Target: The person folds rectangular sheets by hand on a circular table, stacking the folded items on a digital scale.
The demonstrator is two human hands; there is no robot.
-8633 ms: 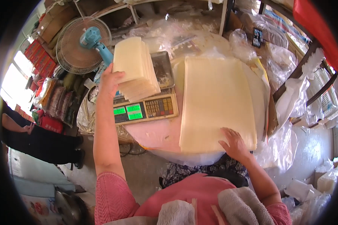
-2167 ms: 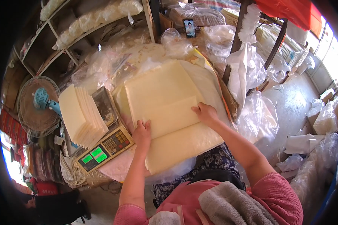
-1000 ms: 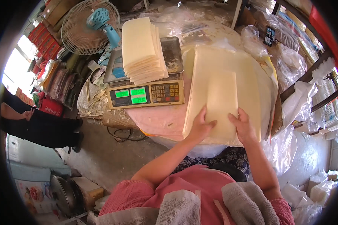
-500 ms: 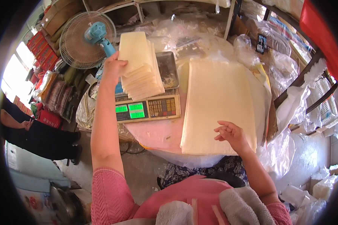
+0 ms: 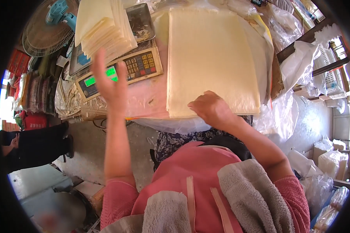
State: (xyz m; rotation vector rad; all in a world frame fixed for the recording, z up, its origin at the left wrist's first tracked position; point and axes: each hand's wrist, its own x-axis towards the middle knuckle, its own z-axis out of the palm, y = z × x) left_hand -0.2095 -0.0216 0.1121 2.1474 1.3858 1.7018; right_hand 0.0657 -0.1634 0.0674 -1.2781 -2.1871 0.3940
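My left hand [image 5: 111,79] is off the bundle, in front of the scale's display, with thumb and fingers spread and nothing in them; it is slightly blurred. Beyond it, a fanned bundle of thin pale yellow sheets [image 5: 105,33] rests on the pan of a digital scale [image 5: 149,64] with a green-lit display. To the right, a large flat stack of the same pale yellow sheets [image 5: 212,54] lies on the table. Over the near edge of that stack is my right hand [image 5: 214,110], its fingers curled in; whatever they may hold is hidden.
A pink cover [image 5: 144,99] spreads under the scale and stack. At far left stands a blue fan [image 5: 46,27]. Clear plastic wrapping [image 5: 278,120] hangs along the table's right side. Another person in dark clothes [image 5: 39,145] is at the left.
My left hand has let go of the bundle on the scale and come back toward me. My right hand's fingers have curled in at the stack's near edge. The view has tilted downward.
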